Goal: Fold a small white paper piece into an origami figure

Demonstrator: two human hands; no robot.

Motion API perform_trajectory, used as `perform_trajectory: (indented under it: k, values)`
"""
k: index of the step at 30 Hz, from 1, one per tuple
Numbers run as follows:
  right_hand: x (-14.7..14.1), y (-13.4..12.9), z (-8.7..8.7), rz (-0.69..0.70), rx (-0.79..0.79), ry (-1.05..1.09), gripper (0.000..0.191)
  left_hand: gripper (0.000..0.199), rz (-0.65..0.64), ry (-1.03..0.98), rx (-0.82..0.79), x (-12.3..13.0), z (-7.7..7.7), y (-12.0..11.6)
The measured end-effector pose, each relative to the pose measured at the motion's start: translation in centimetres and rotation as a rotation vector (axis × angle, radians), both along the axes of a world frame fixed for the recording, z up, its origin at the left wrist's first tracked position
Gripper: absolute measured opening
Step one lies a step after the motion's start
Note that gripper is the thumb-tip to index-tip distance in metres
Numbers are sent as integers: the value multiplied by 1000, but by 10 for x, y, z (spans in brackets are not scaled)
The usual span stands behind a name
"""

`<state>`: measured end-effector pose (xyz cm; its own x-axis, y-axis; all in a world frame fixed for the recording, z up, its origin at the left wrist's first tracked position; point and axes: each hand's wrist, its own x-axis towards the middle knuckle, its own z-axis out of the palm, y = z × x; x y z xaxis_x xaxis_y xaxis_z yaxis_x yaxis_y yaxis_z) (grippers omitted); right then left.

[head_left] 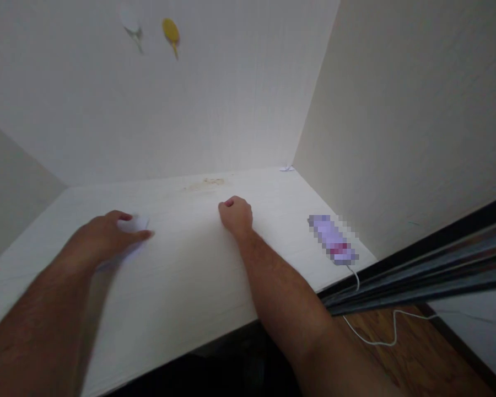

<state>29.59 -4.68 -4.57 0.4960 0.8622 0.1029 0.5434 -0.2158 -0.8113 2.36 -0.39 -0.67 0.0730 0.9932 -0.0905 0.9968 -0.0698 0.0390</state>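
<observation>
On the left of the white tabletop point(182, 275), my left hand point(107, 234) is curled, thumb and fingers around a thin white piece that looks like folded paper point(134, 224). Its lower part shows pale blue below the hand, and motion blurs it. Nearer the middle, my right hand point(236, 215) is closed, fingertips tucked in and resting at or just over the surface. Whatever it may hold is hidden. Beyond the right hand, brownish crumbs or a stain point(213, 181) mark the tabletop near the back wall.
A blurred-out purple phone-like device point(330, 238) lies on the right, with a white cable point(357, 278) running over the edge to the wooden floor. White scraps point(287, 168) sit in the back corner. Yellow point(171, 32) and white hooks hang on the wall.
</observation>
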Motion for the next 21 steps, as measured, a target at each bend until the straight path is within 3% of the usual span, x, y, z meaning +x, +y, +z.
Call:
perform_trajectory:
  k: [4, 7, 9, 13, 21]
  values:
    - [-3, 3, -3, -7, 41, -30, 17, 83, -79, 55, -37, -9, -10, 6]
    - [-4, 3, -3, -6, 51, -34, 18, 83, -14, 53, -29, -9, -10, 5]
    - [-6, 1, -3, 3, 71, -44, 17, 80, -104, 11, -9, -9, -10, 1]
    - [-11, -2, -2, 35, 110, -69, 17, 66, 52, -59, 41, -4, -12, -4]
    - [-16, -6, -4, 80, 175, -28, 18, 56, 72, -156, 91, -4, -17, -6]
